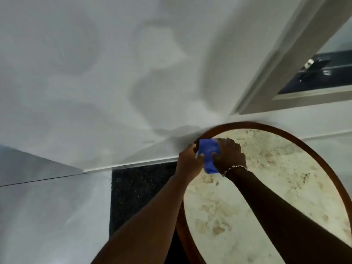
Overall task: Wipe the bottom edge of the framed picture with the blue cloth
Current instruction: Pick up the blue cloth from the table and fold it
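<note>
Both hands meet over the far rim of a round table [285,187] with a dark wooden edge band and a pale mottled top, and the blue cloth [209,155] is bunched between them. The left hand [188,161] has its grip closed on the cloth's left side, thumb over the fabric, seemingly to steady it. The right hand [229,155], a bracelet [236,167] at its wrist, has fingers curled tight round the cloth's right side. Held like this by two hands, the cloth is probably being folded or gathered into a pad before use, not wiped against anything; it sits just above the table rim, but whether it touches the wood I cannot tell. The framed picture [312,73] hangs well apart, up and to the right on the pale wall [95,73], its light frame running diagonally through the view because the head is tilted. Its bottom edge [312,94] shows as a pale strip under dark glass. No hand is near it, so the wiping itself looks not yet begun. A dark speckled floor [141,191] lies below the skirting.
</note>
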`<state>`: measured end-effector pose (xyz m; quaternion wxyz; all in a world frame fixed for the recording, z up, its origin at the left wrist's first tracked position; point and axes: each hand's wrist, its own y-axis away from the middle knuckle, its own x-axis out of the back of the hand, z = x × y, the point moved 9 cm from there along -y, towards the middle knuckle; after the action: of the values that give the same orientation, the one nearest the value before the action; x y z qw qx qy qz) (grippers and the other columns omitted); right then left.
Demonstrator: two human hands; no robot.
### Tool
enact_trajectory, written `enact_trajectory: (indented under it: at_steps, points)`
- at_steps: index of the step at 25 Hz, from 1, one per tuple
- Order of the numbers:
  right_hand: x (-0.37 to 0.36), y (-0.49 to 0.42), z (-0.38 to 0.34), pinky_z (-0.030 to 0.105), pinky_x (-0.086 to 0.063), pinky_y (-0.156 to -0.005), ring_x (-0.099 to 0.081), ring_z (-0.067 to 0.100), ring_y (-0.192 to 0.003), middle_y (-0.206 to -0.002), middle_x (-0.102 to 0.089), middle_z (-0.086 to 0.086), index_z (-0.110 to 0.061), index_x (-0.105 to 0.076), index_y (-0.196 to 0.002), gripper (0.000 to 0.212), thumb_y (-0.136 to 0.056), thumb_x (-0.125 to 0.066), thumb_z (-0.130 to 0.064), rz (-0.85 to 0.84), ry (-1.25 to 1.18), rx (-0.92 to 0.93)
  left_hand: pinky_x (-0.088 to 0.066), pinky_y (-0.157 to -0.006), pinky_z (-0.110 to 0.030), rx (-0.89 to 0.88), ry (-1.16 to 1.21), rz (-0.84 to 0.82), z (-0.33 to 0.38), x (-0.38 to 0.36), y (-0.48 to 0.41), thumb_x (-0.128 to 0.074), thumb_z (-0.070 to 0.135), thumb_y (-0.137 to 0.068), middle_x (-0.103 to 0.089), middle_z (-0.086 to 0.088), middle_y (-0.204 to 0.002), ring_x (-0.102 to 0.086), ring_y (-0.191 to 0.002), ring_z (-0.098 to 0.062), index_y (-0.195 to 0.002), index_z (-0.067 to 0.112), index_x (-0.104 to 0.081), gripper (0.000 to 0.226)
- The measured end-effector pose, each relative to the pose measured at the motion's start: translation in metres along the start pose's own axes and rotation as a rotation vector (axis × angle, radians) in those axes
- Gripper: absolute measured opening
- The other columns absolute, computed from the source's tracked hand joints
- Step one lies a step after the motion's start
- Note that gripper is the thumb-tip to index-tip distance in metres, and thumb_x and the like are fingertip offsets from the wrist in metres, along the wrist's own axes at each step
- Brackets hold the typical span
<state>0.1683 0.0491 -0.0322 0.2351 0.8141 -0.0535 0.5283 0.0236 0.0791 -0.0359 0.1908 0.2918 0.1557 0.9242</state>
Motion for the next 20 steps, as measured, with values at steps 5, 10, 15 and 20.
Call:
enact_trajectory:
  at_steps: [5,10,15,20]
  points:
    - [-0.035,-0.02,0.029,0.048,-0.047,-0.1,-0.045,0.044,-0.127,-0.152,-0.029,0.02,-0.018,-0.032,-0.147,0.063,-0.089,-0.059,-0.014,-0.05,-0.155,-0.127,-0.052,-0.089,-0.034,0.191,0.275,0.001,-0.027,-0.038,-0.018,-0.057,0.024,-0.093,-0.064,-0.009,-0.125,-0.064,-0.111,-0.024,-0.137,0.013,-0.049,0.045]
    - [-0.011,-0.02,0.014,0.04,-0.054,-0.092,-0.057,0.04,-0.116,-0.128,-0.06,0.019,-0.011,-0.052,-0.131,0.062,-0.071,-0.059,0.002,0.035,-0.592,-0.116,-0.056,-0.089,-0.041,0.359,0.447,0.03,-0.037,-0.034,-0.023,-0.057,0.016,-0.094,-0.062,-0.012,-0.127,-0.062,-0.106,-0.025,-0.132,0.012,-0.053,0.038]
    - [0.073,0.007,-0.054,0.002,-0.047,-0.074,-0.062,0.013,-0.103,-0.12,-0.066,0.003,-0.024,-0.062,-0.119,0.061,-0.075,-0.059,0.018,0.136,-0.857,0.118,-0.061,-0.069,-0.036,0.24,0.571,0.112,0.021,0.053,0.0,-0.057,0.009,-0.095,-0.063,-0.015,-0.123,-0.067,-0.103,-0.031,-0.134,0.014,-0.047,0.041]
    - [0.242,0.05,-0.168,0.023,-0.054,-0.087,-0.06,0.017,-0.117,-0.128,-0.062,-0.007,-0.03,-0.061,-0.117,0.06,-0.08,-0.063,0.018,0.238,-1.091,0.445,-0.058,-0.067,-0.017,-0.307,0.542,0.2,0.182,0.21,0.047,-0.064,0.006,-0.091,-0.071,-0.001,-0.103,-0.07,-0.09,-0.02,-0.111,0.015,-0.062,0.022]
